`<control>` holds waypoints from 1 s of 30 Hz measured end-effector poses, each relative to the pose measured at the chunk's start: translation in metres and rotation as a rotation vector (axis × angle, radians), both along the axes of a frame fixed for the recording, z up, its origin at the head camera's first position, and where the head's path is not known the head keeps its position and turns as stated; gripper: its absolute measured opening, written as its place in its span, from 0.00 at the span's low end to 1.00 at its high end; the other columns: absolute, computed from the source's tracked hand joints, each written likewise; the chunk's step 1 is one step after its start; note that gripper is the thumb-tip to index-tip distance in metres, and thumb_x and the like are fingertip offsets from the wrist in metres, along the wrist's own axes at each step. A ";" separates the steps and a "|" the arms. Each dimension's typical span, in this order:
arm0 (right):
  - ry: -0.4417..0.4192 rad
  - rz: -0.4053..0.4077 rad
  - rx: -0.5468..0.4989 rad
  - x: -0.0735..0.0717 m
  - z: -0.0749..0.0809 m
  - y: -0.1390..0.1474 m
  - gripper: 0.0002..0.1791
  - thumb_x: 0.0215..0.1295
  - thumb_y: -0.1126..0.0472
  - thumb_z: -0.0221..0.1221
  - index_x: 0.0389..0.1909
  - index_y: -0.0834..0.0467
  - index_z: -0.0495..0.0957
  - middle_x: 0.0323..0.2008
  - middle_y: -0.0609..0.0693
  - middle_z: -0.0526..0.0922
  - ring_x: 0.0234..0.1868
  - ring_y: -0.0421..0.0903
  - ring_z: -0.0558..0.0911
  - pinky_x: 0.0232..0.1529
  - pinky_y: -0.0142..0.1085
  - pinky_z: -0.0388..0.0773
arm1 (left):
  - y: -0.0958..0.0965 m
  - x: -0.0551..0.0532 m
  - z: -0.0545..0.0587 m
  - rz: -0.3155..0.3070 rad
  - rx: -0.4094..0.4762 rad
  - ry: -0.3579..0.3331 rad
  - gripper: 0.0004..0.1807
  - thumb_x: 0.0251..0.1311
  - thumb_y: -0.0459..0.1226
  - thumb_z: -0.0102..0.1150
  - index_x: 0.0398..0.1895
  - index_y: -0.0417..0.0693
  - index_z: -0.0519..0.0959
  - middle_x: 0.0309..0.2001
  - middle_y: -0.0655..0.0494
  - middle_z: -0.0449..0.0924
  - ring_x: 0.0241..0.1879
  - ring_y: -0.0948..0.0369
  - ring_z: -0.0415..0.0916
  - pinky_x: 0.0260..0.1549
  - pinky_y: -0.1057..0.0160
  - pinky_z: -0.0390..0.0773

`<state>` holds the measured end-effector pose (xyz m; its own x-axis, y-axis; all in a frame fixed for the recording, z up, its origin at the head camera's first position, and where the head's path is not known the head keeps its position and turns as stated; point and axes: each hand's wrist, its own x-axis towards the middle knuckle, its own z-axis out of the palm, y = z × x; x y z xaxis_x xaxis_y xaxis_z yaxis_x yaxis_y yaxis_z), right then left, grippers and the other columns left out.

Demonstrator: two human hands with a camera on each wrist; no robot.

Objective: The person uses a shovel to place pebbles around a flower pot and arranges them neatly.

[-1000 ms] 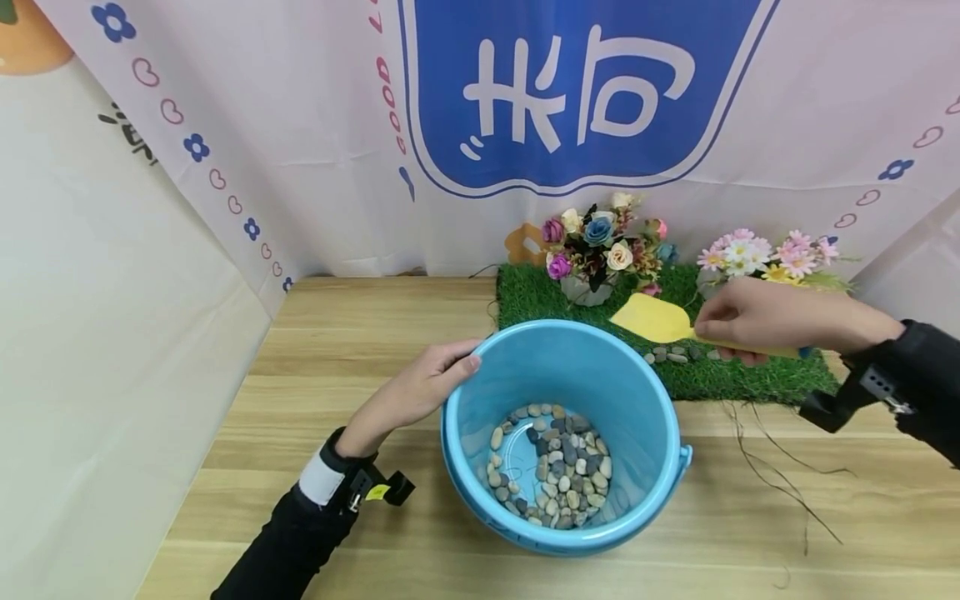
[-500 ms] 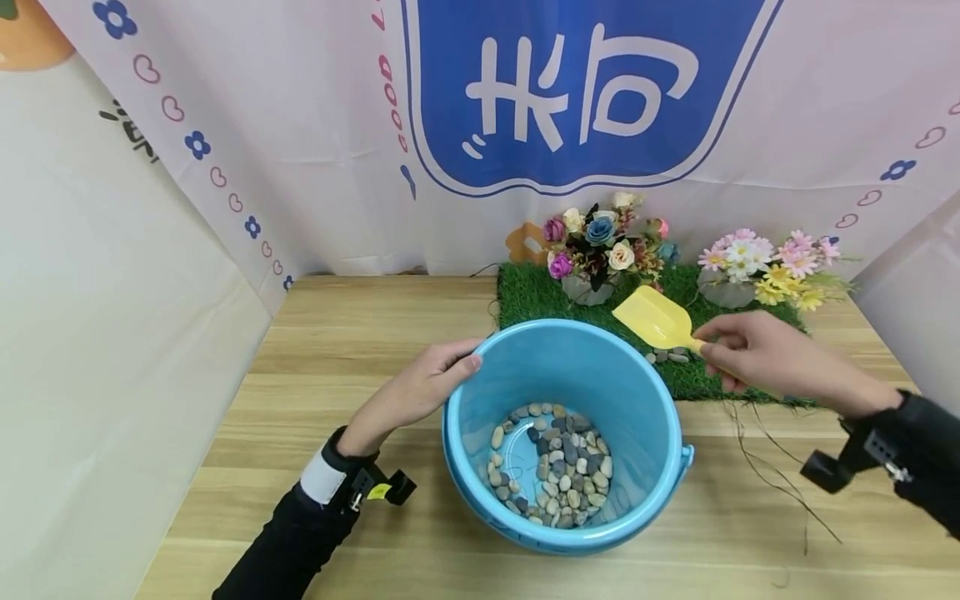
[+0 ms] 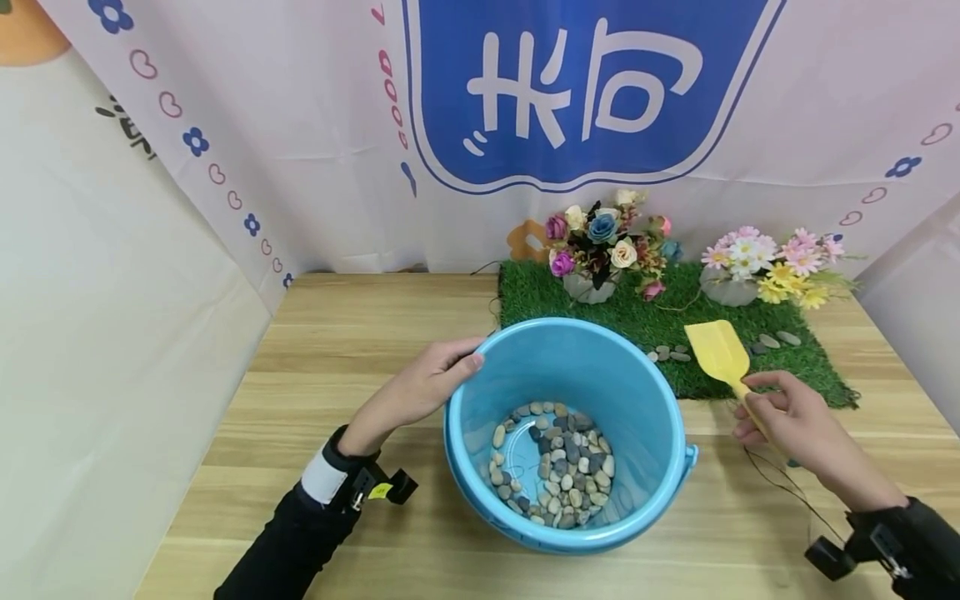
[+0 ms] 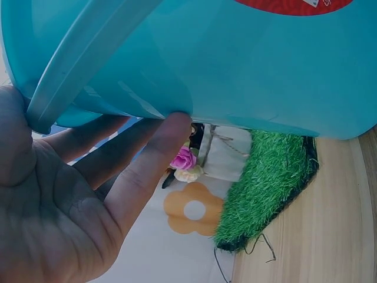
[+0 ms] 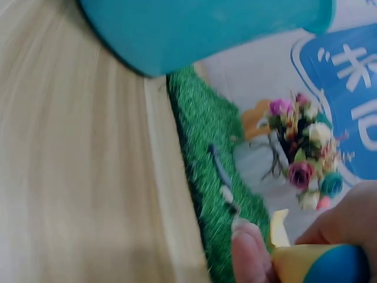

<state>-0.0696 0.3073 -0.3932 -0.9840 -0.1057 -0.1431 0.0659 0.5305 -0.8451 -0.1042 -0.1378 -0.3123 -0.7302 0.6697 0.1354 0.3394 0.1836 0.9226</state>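
Note:
A light blue bucket (image 3: 637, 400) stands on the wooden table in the head view. Many grey and tan pebbles (image 3: 573, 479) lie on its bottom. My left hand (image 3: 423, 383) holds the bucket's left rim, thumb on top and fingers against the outer wall, as the left wrist view shows with the bucket (image 4: 277, 71) above the hand (image 4: 65, 200). To the right of the bucket, my right hand (image 3: 798, 429) pinches the handle of a yellow toy shovel (image 3: 718, 350). Its blade, with no pebbles on it, hangs over the grass mat's front part. In the right wrist view the handle (image 5: 300, 262) has a blue end.
Behind the bucket lies a green artificial grass mat (image 3: 525, 287) with small groups of stones (image 3: 667, 353). On it stand a pot of mixed roses (image 3: 603, 237) and a pot of pink and yellow daisies (image 3: 772, 258). Dark loose threads (image 3: 787, 479) lie near my right hand.
My right hand has moved down and toward me with the yellow shovel, away from the flowers, and the blade now points more upward. The left hand and bucket have stayed in place.

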 end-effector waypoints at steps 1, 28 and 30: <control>0.009 -0.018 -0.004 0.001 -0.002 0.003 0.26 0.73 0.57 0.41 0.62 0.72 0.50 0.38 0.68 0.76 0.31 0.52 0.81 0.33 0.43 0.82 | 0.000 0.000 0.001 0.003 -0.002 0.001 0.20 0.70 0.31 0.36 0.62 0.32 0.63 0.43 0.35 0.77 0.33 0.48 0.80 0.30 0.57 0.83; 0.014 -0.084 -0.199 0.018 -0.040 0.004 0.30 0.74 0.53 0.38 0.62 0.73 0.44 0.47 0.78 0.66 0.40 0.55 0.81 0.41 0.42 0.79 | -0.001 0.001 -0.002 0.001 0.002 0.023 0.20 0.70 0.31 0.36 0.61 0.32 0.64 0.42 0.35 0.77 0.31 0.60 0.81 0.29 0.53 0.83; 0.012 -0.087 -0.114 0.022 -0.038 0.004 0.31 0.73 0.51 0.39 0.62 0.73 0.46 0.48 0.77 0.67 0.39 0.51 0.81 0.39 0.41 0.81 | -0.001 0.001 -0.002 0.003 0.000 0.025 0.20 0.70 0.31 0.36 0.62 0.32 0.64 0.42 0.35 0.78 0.31 0.60 0.81 0.29 0.55 0.83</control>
<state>-0.0475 0.3110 -0.4311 -0.9917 -0.0344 -0.1237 0.0976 0.4240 -0.9004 -0.1034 -0.1392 -0.3145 -0.7284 0.6677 0.1535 0.3615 0.1843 0.9140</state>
